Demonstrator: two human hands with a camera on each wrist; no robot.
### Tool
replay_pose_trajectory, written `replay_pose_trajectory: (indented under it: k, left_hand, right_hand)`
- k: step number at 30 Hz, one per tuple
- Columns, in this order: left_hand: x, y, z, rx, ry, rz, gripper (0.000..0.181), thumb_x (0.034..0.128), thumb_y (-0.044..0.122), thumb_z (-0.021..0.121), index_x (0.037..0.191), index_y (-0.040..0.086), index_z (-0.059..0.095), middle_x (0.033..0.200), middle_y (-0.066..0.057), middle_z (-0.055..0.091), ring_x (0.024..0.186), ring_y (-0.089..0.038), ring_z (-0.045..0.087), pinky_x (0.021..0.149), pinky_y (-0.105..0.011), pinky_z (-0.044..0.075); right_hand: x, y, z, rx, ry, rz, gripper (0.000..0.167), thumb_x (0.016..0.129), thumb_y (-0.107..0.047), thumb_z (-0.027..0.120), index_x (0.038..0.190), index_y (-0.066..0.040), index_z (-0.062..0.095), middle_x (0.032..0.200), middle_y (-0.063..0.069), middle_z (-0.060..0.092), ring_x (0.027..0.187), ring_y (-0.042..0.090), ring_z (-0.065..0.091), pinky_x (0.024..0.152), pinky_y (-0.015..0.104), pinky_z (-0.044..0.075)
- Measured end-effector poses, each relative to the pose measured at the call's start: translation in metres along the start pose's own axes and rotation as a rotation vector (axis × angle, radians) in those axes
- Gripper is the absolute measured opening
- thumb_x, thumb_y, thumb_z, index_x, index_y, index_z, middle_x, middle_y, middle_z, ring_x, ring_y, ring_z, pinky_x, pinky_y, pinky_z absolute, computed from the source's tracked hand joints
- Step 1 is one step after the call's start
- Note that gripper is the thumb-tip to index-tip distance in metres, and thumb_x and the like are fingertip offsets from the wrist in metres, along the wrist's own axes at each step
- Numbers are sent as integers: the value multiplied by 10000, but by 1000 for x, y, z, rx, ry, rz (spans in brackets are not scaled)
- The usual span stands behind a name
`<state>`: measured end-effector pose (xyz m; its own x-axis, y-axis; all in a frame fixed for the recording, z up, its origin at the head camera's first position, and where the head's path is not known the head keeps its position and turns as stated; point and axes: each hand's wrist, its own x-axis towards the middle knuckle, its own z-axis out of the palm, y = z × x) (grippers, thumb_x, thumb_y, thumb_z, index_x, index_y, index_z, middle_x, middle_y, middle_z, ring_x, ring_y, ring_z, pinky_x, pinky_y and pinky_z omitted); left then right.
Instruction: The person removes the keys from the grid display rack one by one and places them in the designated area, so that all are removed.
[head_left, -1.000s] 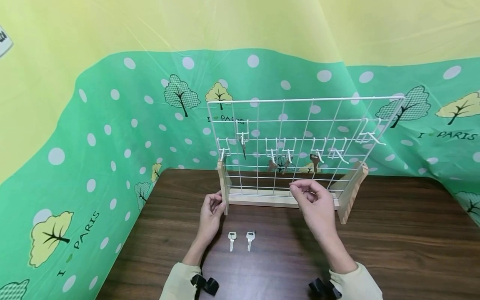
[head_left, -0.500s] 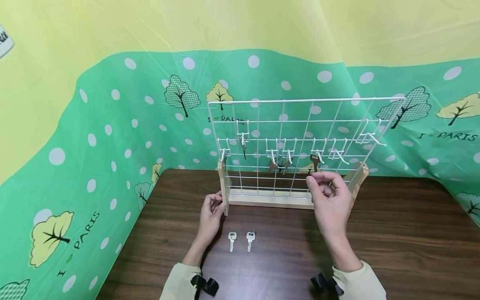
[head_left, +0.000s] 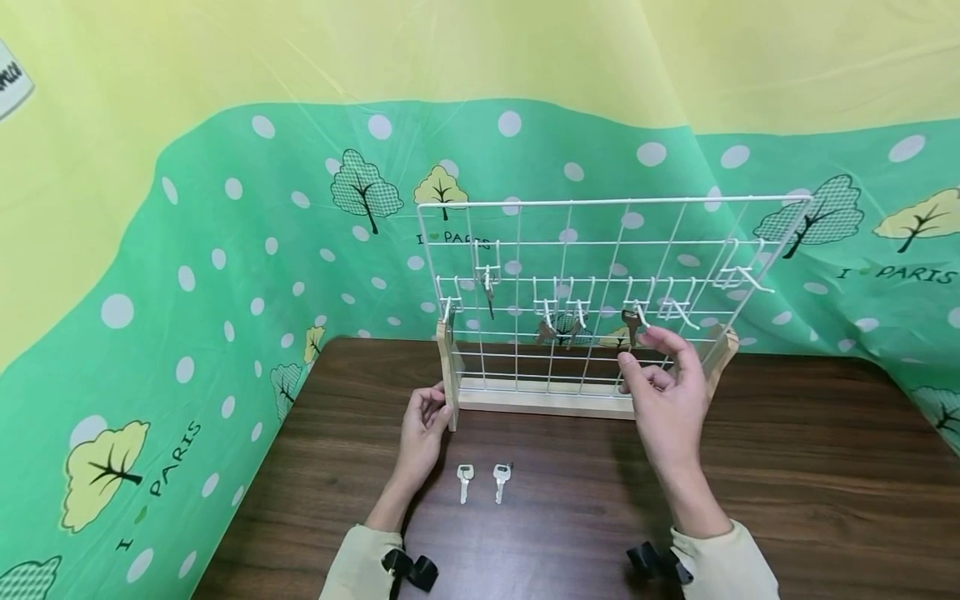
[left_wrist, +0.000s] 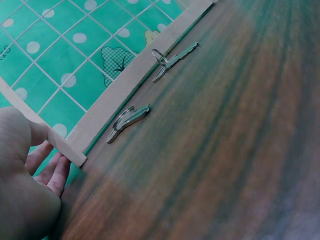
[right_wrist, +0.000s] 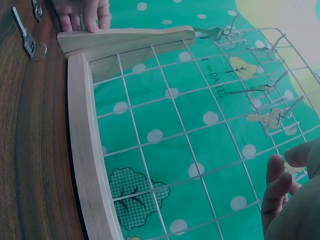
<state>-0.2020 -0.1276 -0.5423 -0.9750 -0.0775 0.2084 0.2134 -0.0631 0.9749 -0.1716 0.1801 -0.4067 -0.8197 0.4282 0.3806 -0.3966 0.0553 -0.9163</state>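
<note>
A white wire grid rack (head_left: 612, 200) with wooden side supports stands on the table, several keys hanging from its hooks. My left hand (head_left: 420, 433) grips the left wooden support (left_wrist: 62, 145), thumb on one side and fingers on the other. My right hand (head_left: 670, 400) is raised before the right part of the grid, just below a hanging dark key (head_left: 632, 321). Its thumb and index finger are apart, and I see nothing held between them; whether the index fingertip touches that key, I cannot tell. Two silver keys (head_left: 465, 482) (head_left: 501, 482) with rings lie on the table.
Dark wood-grain table (head_left: 570, 517) extends in front of the rack. Bare hooks (head_left: 678, 310) project toward me on the grid's right side. Behind hangs a green and yellow printed cloth (head_left: 300, 250).
My right hand has moved right and slightly up toward the hanging dark key, and its thumb and index finger have spread apart. The left hand stays on the support.
</note>
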Motion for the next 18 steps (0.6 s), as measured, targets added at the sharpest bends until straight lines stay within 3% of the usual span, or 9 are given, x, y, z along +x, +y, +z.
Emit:
replay_pose_trajectory:
  k: [5,10,18]
  left_hand:
    - [1,-1,0,6,4,6,187,1064,-131,577,1224,-152,483,1565,-350,543,1484,-462,523,1160,-240,481]
    - [0,0,0,8,3,-1,183,1065,-128,575,1225,-141,488,1571,-338,545,1488,-453,522,1145,-208,474]
    - [-1,1,0,9,-5,7,184,1068,-124,574,1228,-142,484,1574,-343,542,1487,-458,521,1141,-201,472]
  right_hand:
    - [2,-1,-2,-32,-48,20,442,1010,65,733,1440,-11,665,1307,16,669,598,45,670,433,148,365]
    - [3,-4,-4,-6,-89,50,457,1018,71,723,1468,25,656,1301,17,705,590,47,687,422,154,387]
    - [5,-6,-4,116,-53,98,302,1009,111,708,1309,86,739,1121,62,807,542,84,653,404,140,373]
